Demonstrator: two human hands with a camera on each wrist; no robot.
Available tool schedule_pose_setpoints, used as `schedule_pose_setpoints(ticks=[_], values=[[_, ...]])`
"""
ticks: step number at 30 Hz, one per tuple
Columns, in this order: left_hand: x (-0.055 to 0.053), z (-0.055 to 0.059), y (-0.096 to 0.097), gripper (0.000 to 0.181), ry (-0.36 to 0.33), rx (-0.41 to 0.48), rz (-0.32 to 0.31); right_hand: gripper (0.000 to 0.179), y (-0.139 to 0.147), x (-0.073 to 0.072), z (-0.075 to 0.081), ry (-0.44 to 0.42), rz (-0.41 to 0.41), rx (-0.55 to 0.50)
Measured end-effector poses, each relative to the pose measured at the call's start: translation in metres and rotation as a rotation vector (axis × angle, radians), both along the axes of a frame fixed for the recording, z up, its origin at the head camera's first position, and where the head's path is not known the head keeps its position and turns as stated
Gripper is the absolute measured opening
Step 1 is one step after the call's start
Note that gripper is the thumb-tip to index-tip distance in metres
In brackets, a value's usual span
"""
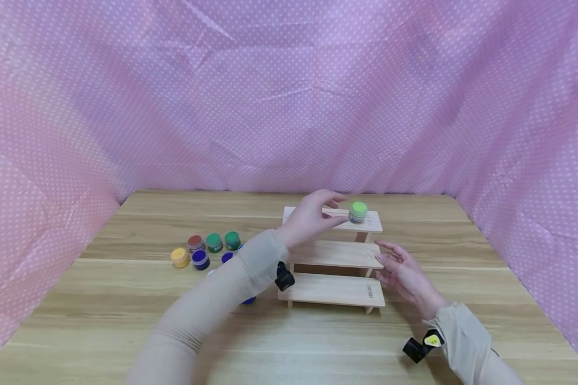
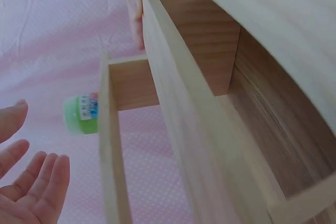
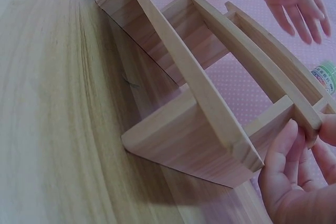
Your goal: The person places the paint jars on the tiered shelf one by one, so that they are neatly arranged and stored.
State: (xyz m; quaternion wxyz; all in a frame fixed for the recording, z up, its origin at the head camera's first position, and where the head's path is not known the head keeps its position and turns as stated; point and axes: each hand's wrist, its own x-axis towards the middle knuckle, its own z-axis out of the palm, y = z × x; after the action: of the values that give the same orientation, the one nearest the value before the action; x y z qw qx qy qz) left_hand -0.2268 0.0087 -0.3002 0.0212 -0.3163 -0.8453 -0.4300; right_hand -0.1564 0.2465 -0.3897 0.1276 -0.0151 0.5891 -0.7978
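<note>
A small jar with a light green lid [image 1: 358, 213] stands upright near the right end of the top board of a three-tier wooden shelf [image 1: 334, 253]. Just left of the jar is my left hand [image 1: 313, 216], its thumb and fingers spread. In the left wrist view a gap shows between those fingers [image 2: 39, 182] and the jar [image 2: 81, 115]. At the shelf's right side, my right hand [image 1: 407, 275] pinches the end of the middle board between thumb and fingers, seen closely in the right wrist view [image 3: 299, 166].
Left of the shelf is a group of small paint jars: a yellow one [image 1: 180, 258], a brown one [image 1: 196, 243], green ones [image 1: 214, 243] and dark blue ones [image 1: 200, 260]. My left forearm hides some of them. Pink dotted cloth [image 1: 289, 107] hangs behind the wooden table [image 1: 125, 299].
</note>
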Motion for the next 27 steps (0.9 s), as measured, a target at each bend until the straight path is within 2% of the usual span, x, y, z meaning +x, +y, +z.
schedule_pose_setpoints(ticks=[6, 11, 18, 27], values=[[0.015, 0.005, -0.018, 0.040, 0.025, 0.017, 0.030, 0.026, 0.001, 0.001, 0.000, -0.002, 0.003, -0.007], [0.028, 0.008, -0.039, 0.037, 0.048, 0.056, 0.038, 0.029, 0.000, 0.000, 0.002, -0.021, -0.003, 0.050], [0.046, 0.007, -0.073, 0.036, 0.111, 0.087, 0.079, 0.031, -0.001, -0.004, 0.003, -0.040, -0.004, 0.064], [0.066, 0.007, -0.107, 0.038, 0.223, 0.028, 0.127, 0.033, 0.000, 0.000, 0.003, -0.051, -0.011, 0.069]])
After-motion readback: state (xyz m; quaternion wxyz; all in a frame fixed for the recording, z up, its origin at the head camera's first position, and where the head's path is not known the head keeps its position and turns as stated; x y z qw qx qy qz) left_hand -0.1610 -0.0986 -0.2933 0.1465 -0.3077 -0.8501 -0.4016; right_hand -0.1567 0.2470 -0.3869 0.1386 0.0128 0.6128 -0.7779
